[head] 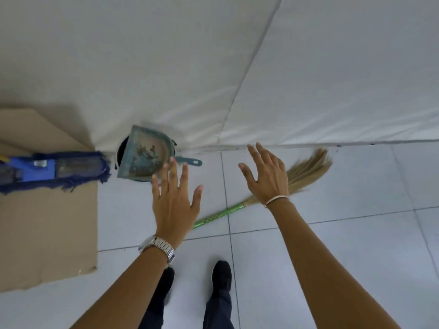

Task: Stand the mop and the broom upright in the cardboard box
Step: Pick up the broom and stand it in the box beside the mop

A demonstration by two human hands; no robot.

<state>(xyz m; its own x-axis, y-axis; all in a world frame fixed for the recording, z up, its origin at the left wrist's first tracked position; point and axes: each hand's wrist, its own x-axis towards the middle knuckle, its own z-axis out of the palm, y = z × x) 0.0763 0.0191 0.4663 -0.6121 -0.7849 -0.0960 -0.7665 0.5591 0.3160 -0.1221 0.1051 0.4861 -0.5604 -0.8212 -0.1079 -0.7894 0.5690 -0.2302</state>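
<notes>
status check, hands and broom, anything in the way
Both hands open, empty: left hand, right hand. Broom flat on floor under right hand. Mop head at cardboard box. Dustpan close by.

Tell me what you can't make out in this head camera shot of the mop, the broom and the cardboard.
- mop: its handle is cut off by the left edge.
- broom: part of its green handle is hidden behind the left hand and the right hand.
- cardboard: runs off the left edge, so whether it is a standing box cannot be told.
- dark container behind the dustpan: mostly hidden by it.
</notes>
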